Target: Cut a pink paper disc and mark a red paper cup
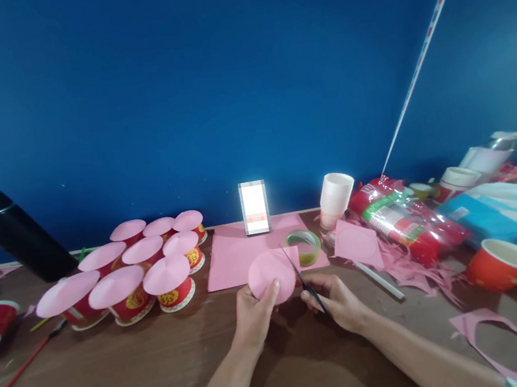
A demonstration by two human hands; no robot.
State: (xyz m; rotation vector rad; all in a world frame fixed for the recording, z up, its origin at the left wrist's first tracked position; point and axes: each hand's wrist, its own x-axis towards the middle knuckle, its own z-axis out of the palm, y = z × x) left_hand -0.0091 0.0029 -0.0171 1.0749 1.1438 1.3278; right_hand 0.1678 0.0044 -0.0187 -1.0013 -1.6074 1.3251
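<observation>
My left hand [255,318] pinches a piece of pink paper [267,271], thumb on top and fingers underneath. Most of its outline is round, with a corner still square at the upper right. In my right hand [336,299] is a pair of dark-handled scissors [309,285], whose blades point up and away along the paper's right side. Whether the blades are apart I cannot tell. Just beyond the hands lie pink paper sheets [230,261] and a roll of clear greenish tape [305,248].
Red cups topped with pink paper discs [120,286] stand in rows at left, near a black bottle [12,234] and a red brush [21,375]. At right are stacked white cups [337,197], a red plastic bag [401,216], pink scraps [420,269] and an orange cup [503,265]. A bright phone-like screen [255,207] stands by the blue wall.
</observation>
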